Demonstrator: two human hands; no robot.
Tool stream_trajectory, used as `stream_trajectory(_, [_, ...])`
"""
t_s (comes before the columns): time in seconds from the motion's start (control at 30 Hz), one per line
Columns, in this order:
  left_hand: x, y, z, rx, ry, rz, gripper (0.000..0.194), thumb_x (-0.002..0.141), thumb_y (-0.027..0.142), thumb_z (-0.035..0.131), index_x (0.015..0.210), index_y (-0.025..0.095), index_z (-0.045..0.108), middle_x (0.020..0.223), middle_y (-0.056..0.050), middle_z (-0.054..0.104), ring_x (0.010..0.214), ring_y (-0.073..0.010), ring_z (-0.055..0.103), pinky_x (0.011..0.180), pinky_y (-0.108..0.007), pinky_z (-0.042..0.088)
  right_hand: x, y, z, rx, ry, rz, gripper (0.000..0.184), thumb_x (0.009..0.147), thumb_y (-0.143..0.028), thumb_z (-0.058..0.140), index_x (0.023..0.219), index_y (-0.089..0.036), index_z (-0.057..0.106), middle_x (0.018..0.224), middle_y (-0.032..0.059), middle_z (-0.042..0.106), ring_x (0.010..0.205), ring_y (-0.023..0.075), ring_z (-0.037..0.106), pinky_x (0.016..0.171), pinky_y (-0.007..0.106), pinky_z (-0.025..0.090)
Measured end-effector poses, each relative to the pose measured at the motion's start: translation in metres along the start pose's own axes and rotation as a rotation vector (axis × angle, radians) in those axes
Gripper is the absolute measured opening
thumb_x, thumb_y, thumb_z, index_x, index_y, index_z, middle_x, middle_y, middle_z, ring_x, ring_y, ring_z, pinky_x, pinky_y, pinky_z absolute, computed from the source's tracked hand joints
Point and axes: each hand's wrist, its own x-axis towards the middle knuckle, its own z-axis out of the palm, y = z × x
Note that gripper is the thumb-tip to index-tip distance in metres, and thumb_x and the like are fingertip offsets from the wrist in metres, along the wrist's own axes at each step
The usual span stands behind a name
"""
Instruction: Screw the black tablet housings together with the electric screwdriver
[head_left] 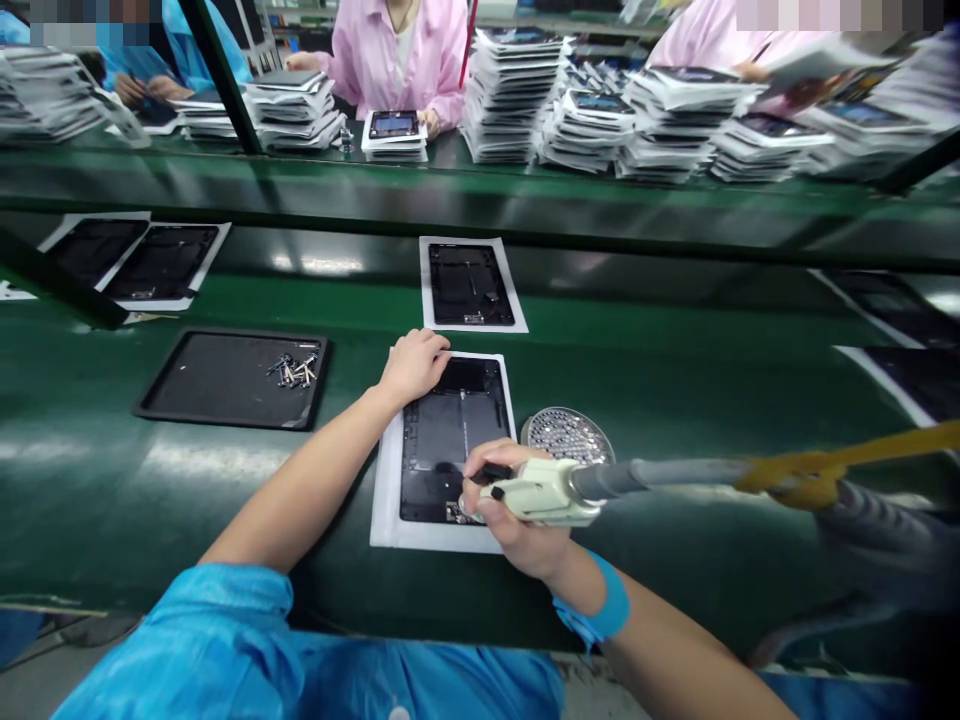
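A black tablet back housing [435,435] lies on a white sheet [386,525] in front of me, with small parts inside it. My left hand [414,366] rests on its far left corner, fingers lying flat and holding nothing. My right hand [529,545] is wrapped round a pale green electric screwdriver [555,488]. The screwdriver points left over the housing's near right corner, beside a small board [456,513]. Its tip is hidden by my fingers. A grey cable [667,474] with a yellow strap [787,478] runs from it to the right.
A round metal screw dish [570,432] stands right of the housing. A black tray [217,380] with small metal parts lies left. Other housings on sheets lie beyond [469,285], far left [165,262] and right [922,385]. Across a raised shelf, co-workers sit behind tablet stacks [517,100].
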Motion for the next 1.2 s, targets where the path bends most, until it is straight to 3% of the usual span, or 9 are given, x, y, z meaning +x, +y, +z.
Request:
stream_trajectory(0.13, [-0.036, 0.008, -0.026, 0.138, 0.073, -0.104, 0.023, 0.099, 0.031, 0.052, 0.110, 0.017, 0.067, 0.116, -0.014, 0.067, 0.109, -0.0290, 0.062, 0.091, -0.039, 0.050, -0.002, 0.003, 0.002, -0.005, 0.005, -0.002, 0.035, 0.088, -0.023, 0.069, 0.119, -0.032, 0.058, 0.094, 0.0021, 0.064, 0.062, 0.0138, 0.063, 0.052, 0.029, 0.058])
stream_trajectory(0.2, [-0.063, 0.015, -0.043, 0.243, -0.019, -0.242, 0.030, 0.100, 0.043, 0.051, 0.101, 0.017, 0.067, 0.106, -0.015, 0.069, 0.100, -0.0313, 0.067, 0.081, -0.039, 0.051, -0.002, 0.003, 0.004, -0.008, 0.009, -0.010, 0.037, 0.086, -0.022, 0.071, 0.119, -0.032, 0.058, 0.093, 0.0011, 0.063, 0.062, 0.0137, 0.063, 0.055, 0.030, 0.059])
stream_trajectory(0.3, [-0.101, 0.031, -0.060, 0.367, -0.276, -0.412, 0.045, 0.097, 0.058, 0.050, 0.092, 0.016, 0.066, 0.089, -0.017, 0.071, 0.084, -0.0356, 0.071, 0.069, -0.041, 0.051, -0.001, 0.004, 0.006, -0.013, 0.007, -0.002, 0.037, 0.085, -0.020, 0.072, 0.118, -0.032, 0.059, 0.093, 0.0008, 0.064, 0.061, 0.0136, 0.063, 0.057, 0.031, 0.060])
stream_trajectory(0.43, [-0.131, 0.054, -0.054, 0.355, -0.424, -0.432, 0.028, 0.101, 0.034, 0.043, 0.100, 0.016, 0.063, 0.095, -0.017, 0.074, 0.081, -0.0334, 0.074, 0.066, -0.038, 0.051, 0.001, 0.004, 0.002, -0.034, 0.066, 0.032, 0.029, 0.086, -0.022, 0.071, 0.113, -0.029, 0.061, 0.093, 0.0024, 0.066, 0.059, 0.0134, 0.064, 0.053, 0.028, 0.058])
stream_trajectory(0.57, [-0.130, 0.051, -0.052, 0.329, -0.319, -0.439, 0.018, 0.099, 0.022, 0.043, 0.096, 0.017, 0.060, 0.092, -0.015, 0.075, 0.077, -0.0288, 0.075, 0.065, -0.034, 0.050, 0.007, -0.006, -0.011, 0.039, 0.155, 0.011, 0.029, 0.089, -0.023, 0.071, 0.116, -0.030, 0.062, 0.097, 0.0031, 0.067, 0.055, 0.0126, 0.064, 0.050, 0.029, 0.057])
stream_trajectory(0.7, [-0.100, 0.005, -0.086, 0.299, -0.061, -0.426, 0.020, 0.102, 0.029, 0.043, 0.094, 0.019, 0.058, 0.082, -0.012, 0.074, 0.077, -0.0275, 0.074, 0.068, -0.032, 0.050, 0.017, -0.021, -0.026, 0.091, 0.281, -0.067, 0.026, 0.087, -0.027, 0.075, 0.112, -0.029, 0.066, 0.093, 0.0036, 0.067, 0.052, 0.0138, 0.065, 0.047, 0.031, 0.057])
stream_trajectory(0.87, [-0.030, -0.089, -0.142, 0.280, 0.199, -0.566, 0.023, 0.099, 0.031, 0.045, 0.095, 0.018, 0.063, 0.098, -0.015, 0.076, 0.099, -0.0297, 0.072, 0.081, -0.032, 0.050, 0.026, -0.024, -0.036, 0.066, 0.368, -0.032, 0.023, 0.085, -0.030, 0.078, 0.104, -0.024, 0.066, 0.089, 0.0023, 0.068, 0.052, 0.0144, 0.066, 0.048, 0.032, 0.058])
stream_trajectory(1.03, [0.024, -0.169, -0.157, 0.240, 0.346, -0.770, 0.024, 0.097, 0.025, 0.046, 0.097, 0.014, 0.068, 0.107, -0.019, 0.074, 0.108, -0.0322, 0.069, 0.093, -0.037, 0.051, 0.030, -0.017, -0.041, 0.021, 0.391, 0.005, 0.024, 0.084, -0.031, 0.080, 0.103, -0.024, 0.067, 0.086, 0.0028, 0.068, 0.051, 0.0155, 0.066, 0.047, 0.033, 0.058])
stream_trajectory(1.2, [0.052, -0.215, -0.182, 0.237, 0.416, -0.824, 0.028, 0.097, 0.023, 0.045, 0.106, 0.011, 0.068, 0.110, -0.022, 0.073, 0.107, -0.0322, 0.069, 0.094, -0.039, 0.052, 0.034, -0.011, -0.044, -0.005, 0.395, 0.029, 0.023, 0.085, -0.030, 0.078, 0.105, -0.026, 0.068, 0.088, 0.0030, 0.069, 0.054, 0.0166, 0.067, 0.050, 0.035, 0.060])
